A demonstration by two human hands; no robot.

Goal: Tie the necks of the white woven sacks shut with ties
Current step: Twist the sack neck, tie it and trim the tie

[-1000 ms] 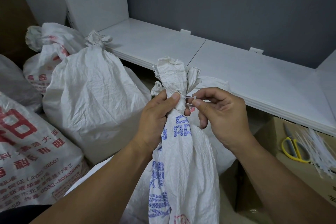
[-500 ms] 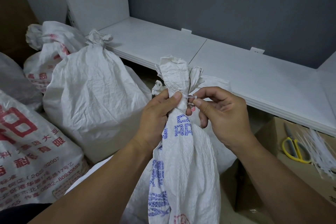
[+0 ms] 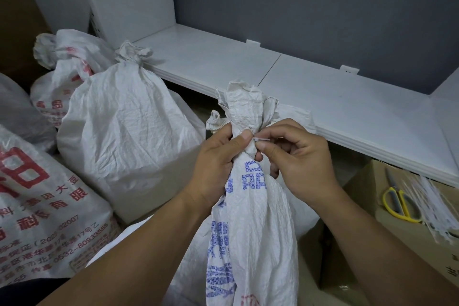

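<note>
A white woven sack with blue print (image 3: 250, 226) stands upright in front of me, its neck bunched with the ruffled top above. My left hand (image 3: 218, 164) grips the gathered neck from the left, thumb pressed on the front. A thin white tie (image 3: 261, 141) runs round the neck and sticks out to the right. My right hand (image 3: 298, 159) pinches that tie end between thumb and forefinger, right beside the neck.
A tied white sack (image 3: 124, 131) stands at the left, with red-printed sacks (image 3: 39, 218) behind and beside it. A white shelf (image 3: 347, 112) runs along the grey wall. Yellow-handled scissors (image 3: 400, 201) and a bundle of white ties (image 3: 437, 204) lie on a cardboard box at the right.
Both hands stay on the neck. The tie end now sticks out a little further to the right of the neck between my right fingers.
</note>
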